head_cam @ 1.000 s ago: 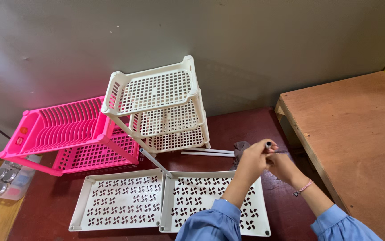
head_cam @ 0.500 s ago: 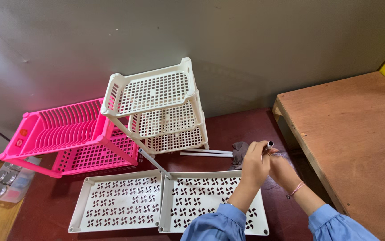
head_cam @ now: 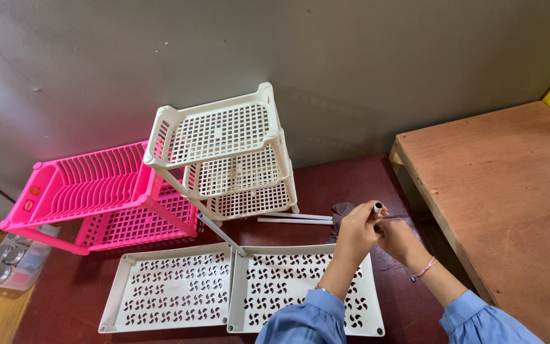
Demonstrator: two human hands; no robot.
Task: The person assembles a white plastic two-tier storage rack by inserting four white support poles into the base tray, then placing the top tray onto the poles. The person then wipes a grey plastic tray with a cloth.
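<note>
My left hand (head_cam: 356,234) grips a short white tube (head_cam: 377,207) with a dark open end, held upright above the right white perforated tray (head_cam: 268,293). My right hand (head_cam: 397,241) is pressed against the left hand and pinches a thin dark rod-like piece (head_cam: 395,218); what it is cannot be made out. Two white rods (head_cam: 294,219) lie on the dark red table just left of my hands, beside a small grey cloth (head_cam: 340,211). A second white perforated tray (head_cam: 170,296) lies to the left of the first.
A cream three-tier rack (head_cam: 224,153) stands at the back, a leg (head_cam: 219,233) reaching toward the trays. A pink dish rack (head_cam: 90,191) sits to its left. A wooden table (head_cam: 511,191) is at right. A clear box of small jars (head_cam: 7,262) rests on the floor at left.
My hands stay together over the right tray and have shifted slightly; the white tube's dark end now shows more clearly above my left fingers.
</note>
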